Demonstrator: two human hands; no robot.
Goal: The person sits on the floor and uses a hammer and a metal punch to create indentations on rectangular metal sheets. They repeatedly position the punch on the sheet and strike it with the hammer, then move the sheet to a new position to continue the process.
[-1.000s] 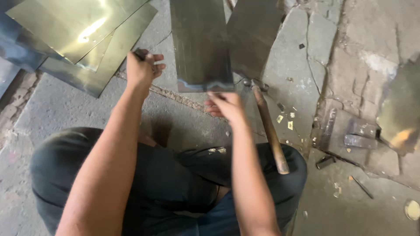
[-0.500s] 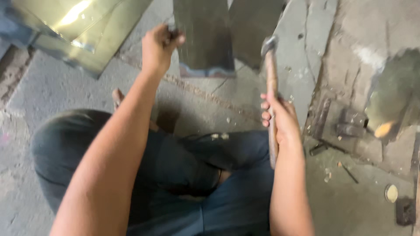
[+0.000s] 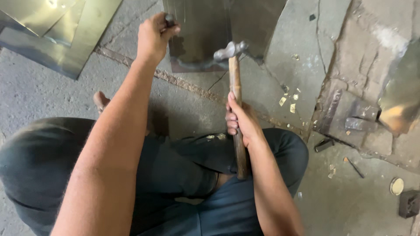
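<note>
- Right hand (image 3: 242, 121) is closed around a wooden-handled hammer (image 3: 234, 94), its head raised just over the dark metal sheet (image 3: 199, 35).
- Left hand (image 3: 155, 36) is clenched on a small dark tool (image 3: 169, 20), set at that sheet's left edge.

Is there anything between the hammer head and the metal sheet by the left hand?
Nothing visible does. The hammer, gripped in the right hand, has its head over the near edge of the dark metal sheet. The left hand holds a small dark tool off to the side, clear of that gap.
</note>
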